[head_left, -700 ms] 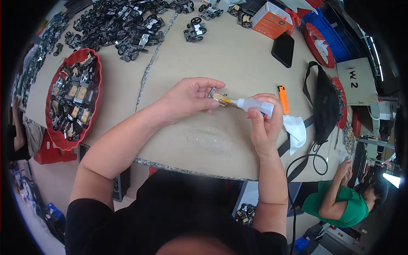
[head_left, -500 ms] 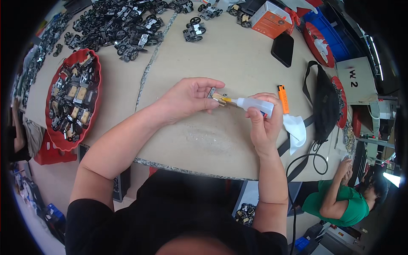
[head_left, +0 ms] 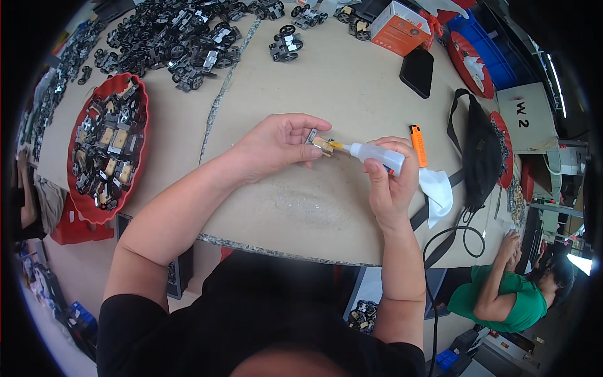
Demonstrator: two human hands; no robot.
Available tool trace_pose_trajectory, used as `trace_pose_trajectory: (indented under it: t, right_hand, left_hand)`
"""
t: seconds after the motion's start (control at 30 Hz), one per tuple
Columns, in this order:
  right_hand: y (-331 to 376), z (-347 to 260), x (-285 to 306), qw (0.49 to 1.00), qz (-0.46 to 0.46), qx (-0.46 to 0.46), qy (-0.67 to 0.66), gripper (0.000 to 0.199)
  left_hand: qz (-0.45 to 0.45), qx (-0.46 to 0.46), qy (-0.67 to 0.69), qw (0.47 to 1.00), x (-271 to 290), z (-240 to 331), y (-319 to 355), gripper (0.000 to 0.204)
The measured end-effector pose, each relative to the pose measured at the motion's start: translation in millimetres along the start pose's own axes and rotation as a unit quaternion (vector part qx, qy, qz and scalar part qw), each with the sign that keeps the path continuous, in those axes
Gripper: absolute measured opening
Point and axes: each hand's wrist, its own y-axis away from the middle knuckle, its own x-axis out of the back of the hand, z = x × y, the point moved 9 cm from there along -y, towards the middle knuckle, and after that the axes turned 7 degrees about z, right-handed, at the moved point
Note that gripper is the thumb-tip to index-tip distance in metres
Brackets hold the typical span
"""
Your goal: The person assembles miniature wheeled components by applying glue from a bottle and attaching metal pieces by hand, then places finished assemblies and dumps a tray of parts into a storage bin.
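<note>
Pinched between the thumb and fingers of my left hand (head_left: 286, 139) is a small toy car part (head_left: 323, 146), tan and dark grey, held just above the table. Part of it is hidden by the fingers. My right hand (head_left: 394, 182) is wrapped round a translucent white glue bottle (head_left: 377, 157), tilted so that its thin yellowish nozzle (head_left: 340, 146) points left. The nozzle tip meets or nearly meets the tan part; I cannot tell whether it touches.
Left stands a red scalloped tray (head_left: 146, 125) of similar parts. Beyond lies a heap of small black wheeled pieces (head_left: 179, 44). To the right are an orange lighter (head_left: 418, 146), white cloth (head_left: 436, 195), black bag (head_left: 482, 151), phone (head_left: 417, 72) and orange box (head_left: 399, 30). A person in green (head_left: 502, 298) sits farther right.
Both hands stay almost in place. The nozzle has shifted very slightly against the toy car part, and the right hand's grip on the bottle is the same.
</note>
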Motion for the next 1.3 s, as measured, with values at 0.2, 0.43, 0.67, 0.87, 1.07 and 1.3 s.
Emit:
trace_pose_trajectory:
  t: [0.2,0.43,0.67,0.87,1.07,1.3]
  right_hand:
    - [0,0,1,1.000,0.000,-0.004,0.001,0.022]
    - [0,0,1,1.000,0.000,-0.002,0.009,0.022]
    - [0,-2,2,1.000,-0.003,0.000,0.015,0.022]
    - [0,1,0,1.000,-0.010,-0.014,0.008,0.022]
    - [0,13,11,0.987,0.049,-0.110,-0.108,0.022]
    - [-6,57,26,0.910,0.171,-0.275,-0.259,0.027]
  left_hand:
    - [0.000,0.003,0.006,1.000,0,0,0,0.037]
    - [-0.002,0.000,0.005,1.000,3,-3,-2,0.036]
    - [-0.010,-0.001,0.007,1.000,3,-3,-3,0.037]
    - [-0.004,-0.002,0.017,1.000,4,-4,-4,0.037]
    - [-0.015,-0.002,0.033,0.999,3,-1,-3,0.037]
    - [-0.019,-0.020,0.024,0.999,1,1,-2,0.038]
